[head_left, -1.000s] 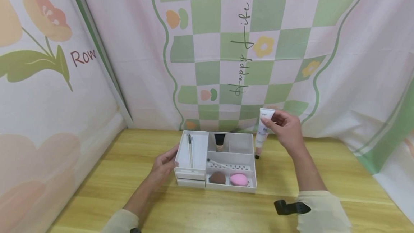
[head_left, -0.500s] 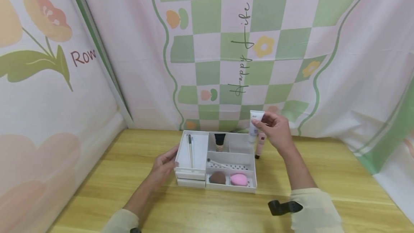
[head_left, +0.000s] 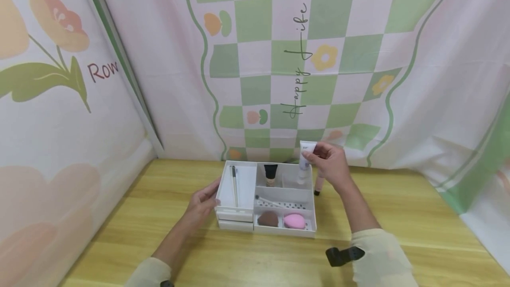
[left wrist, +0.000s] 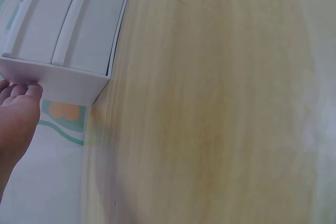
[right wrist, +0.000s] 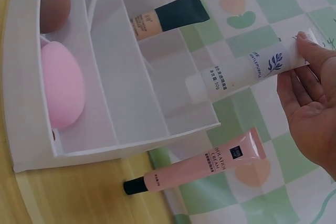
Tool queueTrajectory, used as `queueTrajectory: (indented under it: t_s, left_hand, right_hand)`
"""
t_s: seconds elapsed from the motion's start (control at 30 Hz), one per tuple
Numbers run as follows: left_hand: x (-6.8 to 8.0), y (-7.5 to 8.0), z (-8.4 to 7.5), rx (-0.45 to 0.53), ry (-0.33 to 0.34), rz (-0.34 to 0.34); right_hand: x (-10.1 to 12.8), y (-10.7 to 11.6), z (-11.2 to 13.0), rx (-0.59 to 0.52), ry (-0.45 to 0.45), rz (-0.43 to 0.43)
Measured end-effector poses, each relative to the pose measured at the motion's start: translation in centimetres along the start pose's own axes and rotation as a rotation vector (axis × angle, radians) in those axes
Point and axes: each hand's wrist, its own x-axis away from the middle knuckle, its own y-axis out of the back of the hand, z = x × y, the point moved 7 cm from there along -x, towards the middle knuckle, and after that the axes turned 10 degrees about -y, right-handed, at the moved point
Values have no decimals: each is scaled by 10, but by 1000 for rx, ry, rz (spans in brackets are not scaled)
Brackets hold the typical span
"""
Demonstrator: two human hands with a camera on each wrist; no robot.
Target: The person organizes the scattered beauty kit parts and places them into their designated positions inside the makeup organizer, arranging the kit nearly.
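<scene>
My right hand (head_left: 332, 163) pinches a white cosmetic tube (head_left: 306, 156) near its flat end, thumb in front. The tube hangs with its cap end down inside the back right compartment of a white desktop organizer (head_left: 284, 234). In the right wrist view, the white tube (right wrist: 247, 69) shows blue print. Beside it in the back row stands a black-and-beige tube (head_left: 271, 175). My left hand (head_left: 202, 200) rests against the organizer's left side; in the left wrist view its fingertips (left wrist: 34, 88) touch that wall below the drawer fronts.
A pink cream tube (right wrist: 207, 163) stands cap-down on the wooden table (head_left: 191, 256), just right of the organizer. Inside are brushes (head_left: 234, 187), a small slim brush (head_left: 268, 201), a brown sponge (head_left: 268, 219) and a pink sponge (head_left: 295, 221). A patterned curtain (head_left: 255, 61) hangs behind.
My right hand has moved left and slightly down, carrying the white tube from above the pink tube into the back right compartment. My left hand and the organizer have stayed put.
</scene>
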Motion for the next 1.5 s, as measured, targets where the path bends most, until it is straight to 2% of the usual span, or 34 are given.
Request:
queueTrajectory:
  t_s: [0.33, 0.47, 1.0, 1.27, 1.5]
  left_hand:
    - [0, 0, 1, 18, -15, 12]
    - [0, 0, 1, 16, -15, 17]
    - [0, 0, 1, -1, -12, 20]
    - [1, -1, 1, 9, -25, 16]
    - [1, -1, -1, -9, -20, 16]
  right_hand:
    - [-5, -10, -22, 6, -63, 16]
    - [-5, -15, -25, 1, -56, 13]
    - [-6, -33, -43, 107, -82, 16]
    - [-5, -40, -50, 86, -70, 19]
    - [-3, -45, -54, 116, -100, 31]
